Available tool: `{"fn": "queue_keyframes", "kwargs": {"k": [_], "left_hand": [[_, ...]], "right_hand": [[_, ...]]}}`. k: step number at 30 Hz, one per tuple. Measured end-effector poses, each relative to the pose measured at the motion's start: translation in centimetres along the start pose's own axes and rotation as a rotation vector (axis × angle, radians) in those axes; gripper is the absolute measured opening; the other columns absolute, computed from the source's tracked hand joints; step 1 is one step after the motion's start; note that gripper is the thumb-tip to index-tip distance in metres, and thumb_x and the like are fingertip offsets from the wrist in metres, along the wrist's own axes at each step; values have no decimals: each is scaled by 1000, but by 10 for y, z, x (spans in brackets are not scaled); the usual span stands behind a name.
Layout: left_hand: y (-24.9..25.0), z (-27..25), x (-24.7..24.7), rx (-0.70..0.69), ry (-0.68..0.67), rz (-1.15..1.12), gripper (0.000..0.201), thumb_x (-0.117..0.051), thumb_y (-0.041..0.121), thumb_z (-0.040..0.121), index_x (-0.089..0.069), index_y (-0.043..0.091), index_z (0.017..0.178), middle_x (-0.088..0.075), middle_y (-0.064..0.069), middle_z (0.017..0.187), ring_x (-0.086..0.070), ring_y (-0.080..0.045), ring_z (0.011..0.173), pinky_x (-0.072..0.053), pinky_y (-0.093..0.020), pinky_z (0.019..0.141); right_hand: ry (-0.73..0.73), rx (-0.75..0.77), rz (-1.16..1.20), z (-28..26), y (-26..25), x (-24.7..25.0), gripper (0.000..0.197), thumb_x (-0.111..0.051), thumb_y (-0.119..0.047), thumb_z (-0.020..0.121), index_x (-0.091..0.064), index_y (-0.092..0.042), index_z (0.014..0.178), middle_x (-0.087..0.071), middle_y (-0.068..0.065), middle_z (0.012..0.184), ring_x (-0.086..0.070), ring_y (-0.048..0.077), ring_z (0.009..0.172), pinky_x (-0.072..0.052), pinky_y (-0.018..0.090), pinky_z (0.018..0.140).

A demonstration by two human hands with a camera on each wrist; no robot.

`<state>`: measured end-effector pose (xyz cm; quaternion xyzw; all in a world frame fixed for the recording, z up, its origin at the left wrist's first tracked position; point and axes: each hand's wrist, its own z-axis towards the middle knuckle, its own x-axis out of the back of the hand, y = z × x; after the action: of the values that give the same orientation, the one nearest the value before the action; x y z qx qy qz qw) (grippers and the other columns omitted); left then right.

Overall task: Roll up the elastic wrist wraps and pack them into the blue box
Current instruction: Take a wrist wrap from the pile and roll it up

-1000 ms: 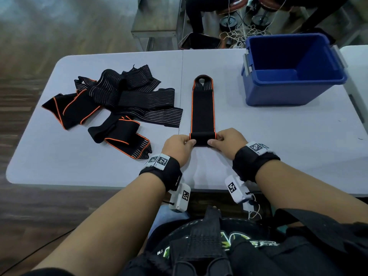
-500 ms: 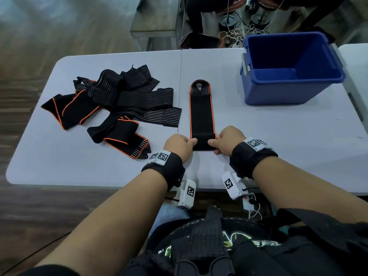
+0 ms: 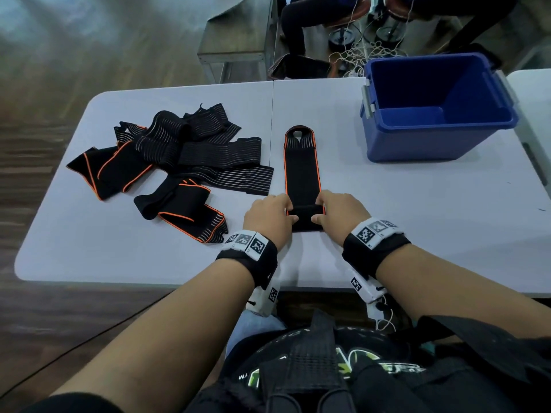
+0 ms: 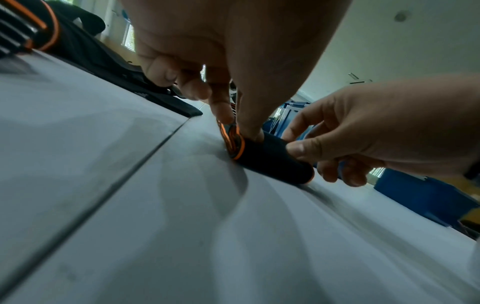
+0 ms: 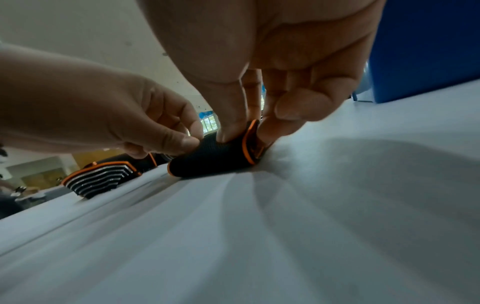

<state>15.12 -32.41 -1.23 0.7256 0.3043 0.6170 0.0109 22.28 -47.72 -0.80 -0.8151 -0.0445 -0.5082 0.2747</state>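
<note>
One black wrist wrap [image 3: 302,168] with orange edges lies stretched away from me on the grey table [image 3: 417,204], its near end wound into a small roll [image 3: 306,217] [image 4: 270,159] [image 5: 215,158]. My left hand [image 3: 269,214] [image 4: 233,119] pinches the roll's left end between thumb and fingers. My right hand [image 3: 338,213] [image 5: 244,125] pinches its right end the same way. The blue box [image 3: 438,111] stands open and empty at the back right. A heap of loose black wraps [image 3: 179,162] lies to the left of the hands.
The table's centre seam [image 3: 272,120] runs just left of the stretched wrap. Behind the table stand a metal bench [image 3: 235,37], tangled cords [image 3: 357,55] and a seated person's legs [image 3: 307,22]. A second white table [image 3: 536,114] abuts on the right.
The roll has grown by a turn or so, and both hands have moved slightly forward along the wrap with it. The flat part of the wrap looks shorter.
</note>
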Motion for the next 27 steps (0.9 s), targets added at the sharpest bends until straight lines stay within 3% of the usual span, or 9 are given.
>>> {"fn": "queue_keyframes", "kwargs": {"k": [4,7,11,15,18,22,25,27], "left_hand": [[-6,-3,-6,-81,-12,90,25,-56,39,99,-69,20,109,-66,-5,104,-58,-28,102,-52,-45,88],[-13,-5,-11,-132,9,45,27,-54,36,101,-70,18,113,-63,-7,106,-55,-29,104,-50,-45,88],[-20,-8,-11,-267,39,154,31,-55,38,98,-74,16,108,-55,-1,122,-49,-27,102,-50,-44,85],[-22,-9,-10,-330,-61,204,47,-71,49,84,-68,14,116,-54,8,137,-51,-23,108,-49,-41,93],[-21,-5,-8,-274,-54,100,44,-77,36,83,-63,15,119,-60,3,125,-56,-24,108,-49,-40,93],[-15,-9,-11,-239,-14,-71,39,-70,22,88,-54,23,123,-65,-2,113,-63,-26,98,-53,-42,86],[-13,-10,-11,-142,25,-203,41,-70,23,90,-52,25,127,-69,-2,110,-63,-23,96,-49,-33,82],[-13,-7,-8,-59,33,-273,38,-71,28,90,-54,26,124,-71,4,101,-62,-15,90,-43,-27,78]], "right_hand": [[-68,58,-151,4,-6,2,23,-54,-30,99,-60,-8,103,-65,12,99,-61,30,92,-46,35,75],[-85,90,-204,5,-6,-3,23,-47,-28,102,-51,-10,88,-62,14,96,-56,29,84,-36,32,69],[-109,118,-147,-1,3,-4,32,-61,-43,92,-48,-14,89,-45,2,84,-54,26,81,-38,32,68],[-141,137,-189,2,6,-6,32,-68,-36,88,-51,-11,99,-49,8,101,-55,28,87,-44,34,74],[-141,132,-141,4,9,-7,29,-65,-33,90,-55,-10,105,-48,9,104,-56,31,92,-46,36,78],[-123,97,20,0,11,-2,35,-65,-32,89,-62,-14,119,-49,8,99,-58,32,94,-47,37,81],[-74,50,211,-2,14,0,17,-67,-29,88,-71,-18,101,-64,5,84,-61,27,83,-47,32,72],[-48,-22,282,1,15,0,17,-65,-35,90,-71,-18,90,-67,0,74,-61,21,71,-46,30,62]]}}
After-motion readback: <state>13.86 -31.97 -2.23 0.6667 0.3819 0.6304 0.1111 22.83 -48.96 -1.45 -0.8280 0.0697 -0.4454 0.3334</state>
